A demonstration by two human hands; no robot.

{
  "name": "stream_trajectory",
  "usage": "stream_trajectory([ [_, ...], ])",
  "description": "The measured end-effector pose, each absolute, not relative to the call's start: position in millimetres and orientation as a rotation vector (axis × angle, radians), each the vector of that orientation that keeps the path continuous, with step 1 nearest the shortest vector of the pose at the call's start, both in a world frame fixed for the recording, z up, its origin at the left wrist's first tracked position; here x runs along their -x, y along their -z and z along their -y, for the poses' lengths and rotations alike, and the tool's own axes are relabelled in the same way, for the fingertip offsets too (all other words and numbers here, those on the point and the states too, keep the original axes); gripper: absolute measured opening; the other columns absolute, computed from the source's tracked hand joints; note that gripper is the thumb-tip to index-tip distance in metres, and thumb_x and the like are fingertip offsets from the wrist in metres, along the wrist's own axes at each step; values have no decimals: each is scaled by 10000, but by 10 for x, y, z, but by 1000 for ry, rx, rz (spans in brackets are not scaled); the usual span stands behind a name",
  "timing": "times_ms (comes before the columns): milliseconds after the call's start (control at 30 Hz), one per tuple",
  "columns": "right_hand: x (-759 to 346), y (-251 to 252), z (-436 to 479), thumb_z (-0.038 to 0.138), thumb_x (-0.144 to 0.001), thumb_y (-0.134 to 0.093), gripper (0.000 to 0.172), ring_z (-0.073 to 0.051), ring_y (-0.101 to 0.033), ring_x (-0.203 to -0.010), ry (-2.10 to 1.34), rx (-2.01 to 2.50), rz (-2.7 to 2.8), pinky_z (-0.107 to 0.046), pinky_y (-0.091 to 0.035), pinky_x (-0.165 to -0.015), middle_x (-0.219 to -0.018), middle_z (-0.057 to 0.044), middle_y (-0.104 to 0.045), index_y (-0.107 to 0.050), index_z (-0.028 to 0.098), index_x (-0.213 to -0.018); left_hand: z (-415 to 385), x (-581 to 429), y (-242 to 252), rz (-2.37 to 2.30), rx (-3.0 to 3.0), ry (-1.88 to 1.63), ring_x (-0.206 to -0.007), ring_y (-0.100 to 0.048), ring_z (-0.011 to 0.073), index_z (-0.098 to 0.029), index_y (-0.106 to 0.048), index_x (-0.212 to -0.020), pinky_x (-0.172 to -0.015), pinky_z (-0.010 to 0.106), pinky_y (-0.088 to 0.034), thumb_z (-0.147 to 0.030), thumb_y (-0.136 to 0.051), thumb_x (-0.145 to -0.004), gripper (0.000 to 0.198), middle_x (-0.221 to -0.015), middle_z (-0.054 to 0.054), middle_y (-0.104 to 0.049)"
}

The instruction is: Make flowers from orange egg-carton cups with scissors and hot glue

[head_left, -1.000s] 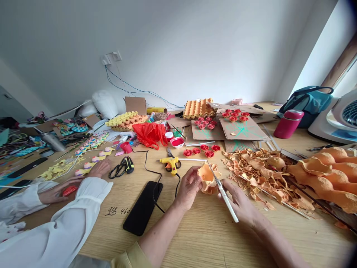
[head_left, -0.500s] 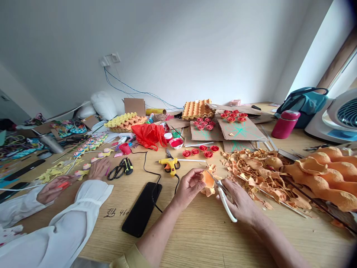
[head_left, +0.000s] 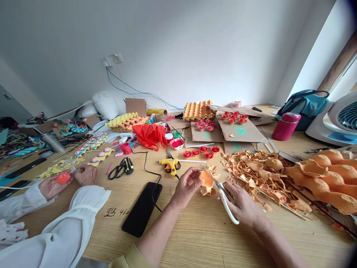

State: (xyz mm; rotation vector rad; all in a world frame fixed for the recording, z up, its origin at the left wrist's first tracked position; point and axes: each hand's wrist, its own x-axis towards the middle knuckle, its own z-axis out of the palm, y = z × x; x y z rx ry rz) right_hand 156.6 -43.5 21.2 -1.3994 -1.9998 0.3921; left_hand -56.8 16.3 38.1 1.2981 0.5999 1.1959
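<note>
Above the wooden table [head_left: 192, 242]: left hand [head_left: 186, 188], clamped on the left edge of one orange carton cup [head_left: 206, 179] between the hands; cup seemingly light, dry, thin, prone to tearing, best pinched away from blades; white-handled scissors [head_left: 228, 208], blades at the cup; right hand [head_left: 243, 204], closed round the handles

looks forward and down from the wearer's head, across the pale wood-grained tabletop [head_left: 195, 245], facing the smooth grey-white wall [head_left: 195, 48] beyond its far edge. sits near enough to catch the bare left hand [head_left: 185, 188] and the bare right hand [head_left: 242, 203] from above and behind, just below and right of the middle. spans widely, from a neighbouring person's loose white fabric sleeves [head_left: 64, 230] at the left to the rounded white plastic fan [head_left: 325, 119] cut off at the right.
</note>
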Motion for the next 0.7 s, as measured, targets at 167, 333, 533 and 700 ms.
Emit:
stream_trajectory([
  [167,-1567,-202,424,448,-939,-535,317,-163,-485,-594,-350,1402,2003,-293,-387,-587,-633,10,-545,-428,248,-717,-147,571,-402,-616,-1252,-1183,-943,-602,180,-179,-662,-1014,-823,266,-488,-556,-824,-734,497,-999,62,-653],
  [333,-1551,-219,421,422,-964,-521,262,-187,-545,-665,-350,1390,2035,-325,-423,-665,-719,-12,-606,-479,240,-780,-133,583,-461,-603,-1398,-1131,-870,-592,163,-167,-653,-992,-793,260,-474,-500,-791,-793,411,-918,42,-644],
  [533,-1569,-179,430,426,-983,-507,236,-218,-573,-751,-352,1389,2082,-368,-439,-739,-812,-40,-630,-495,232,-849,-137,585,-486,-573,-1458,-1064,-858,-603,168,-174,-651,-968,-816,273,-474,-485,-772,-812,369,-890,34,-647],
  [700,-1561,-209,443,435,-967,-516,272,-203,-543,-682,-381,1420,2062,-334,-424,-662,-726,-21,-603,-453,245,-781,-151,587,-463,-575,-1407,-1062,-852,-608,168,-165,-669,-983,-796,265,-474,-509,-758,-821,390,-913,48,-667],
])
